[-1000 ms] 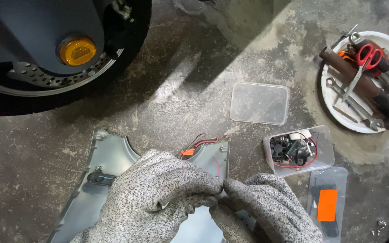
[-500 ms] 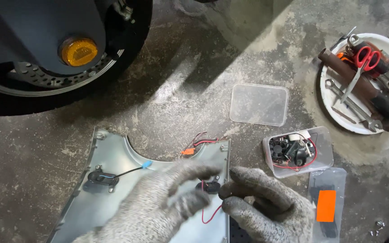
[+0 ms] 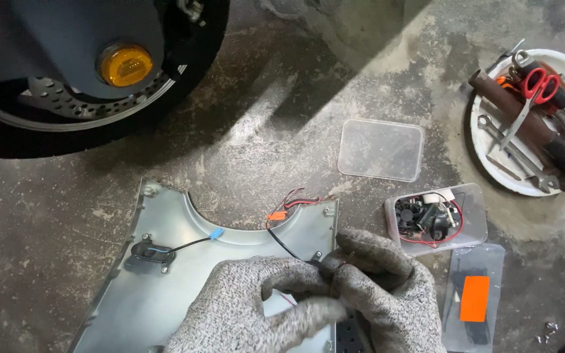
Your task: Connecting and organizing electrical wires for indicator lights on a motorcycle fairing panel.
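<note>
Left hand: the gloved left hand [image 3: 250, 307] sat low in the frame, just left of centre, fingers curled in and pinching at the black wire [image 3: 289, 248] where it met the other glove.
Right hand: the gloved right hand [image 3: 387, 294] was pressed against it from the right, clenched around the same spot; what exactly lay between the fingertips was hidden by the gloves.
Wire: it ran from an orange connector [image 3: 276, 215] near the panel's upper edge down into the pinch, with thin red leads [image 3: 299, 198] trailing off above it.
Panel: the grey panel [image 3: 165, 301] lay flat on the concrete floor [image 3: 47, 196], filling the lower left, its curved cut-out facing up the frame.
Already in place: a small black fitting [image 3: 148, 252] sat fixed on the panel's left side, its own lead ending in a blue connector [image 3: 216, 233] – that side looked finished.
Still open: the blue and orange connectors lay apart, not joined, and the wire end was still in the hands, so I judged the wiring about midway.
Parts box: an open clear box [image 3: 437, 218] of small black parts and red wire stood right of the hands, its lid [image 3: 380, 149] above it.
Tools: a white dish [image 3: 492, 163] at upper right held red scissors [image 3: 536, 88] and spanners, untouched.
Upper left: a wheel [image 3: 67, 114] with an orange reflector [image 3: 125, 64].
</note>
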